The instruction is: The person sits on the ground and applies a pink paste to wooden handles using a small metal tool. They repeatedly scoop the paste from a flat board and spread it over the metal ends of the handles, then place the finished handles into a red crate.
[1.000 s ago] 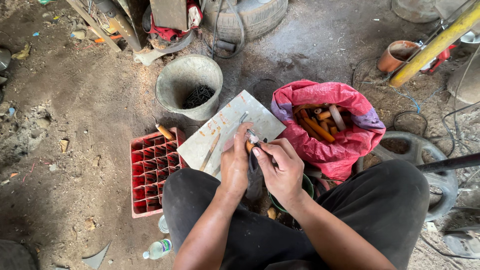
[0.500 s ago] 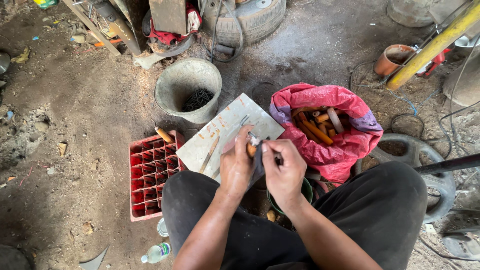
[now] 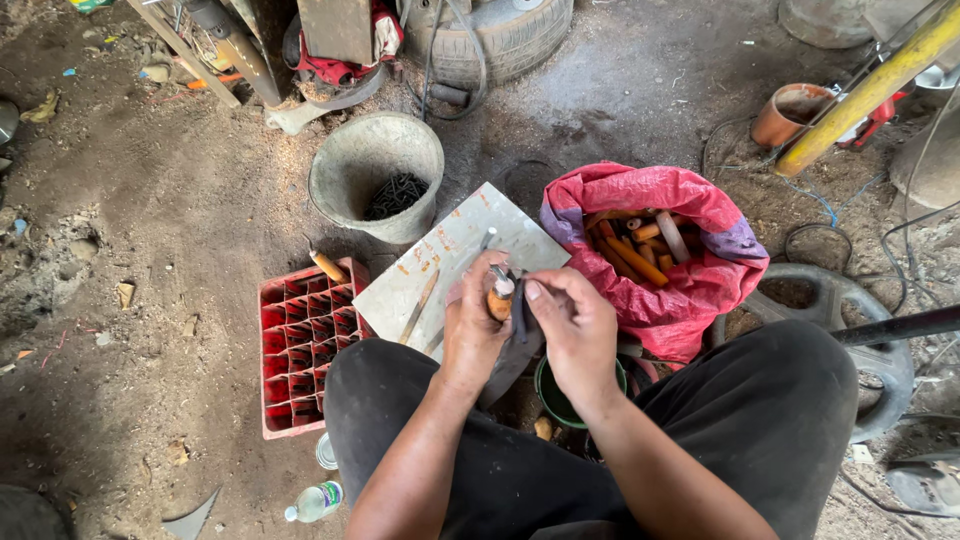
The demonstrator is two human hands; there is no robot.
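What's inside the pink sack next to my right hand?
The pink sack is open and shows a pile of orange and tan cylindrical pieces, some lying crosswise. Whatever lies deeper is covered by the top pieces and the sack's folded rim.

Both bare forearms are reaching forward from the lap, converging. The left hand (image 3: 472,325) is curling its fingers closed in a grip, knuckles facing up. The right hand (image 3: 572,325) is pinching with thumb and forefinger (wrist bending slightly inward), nearly touching the left.
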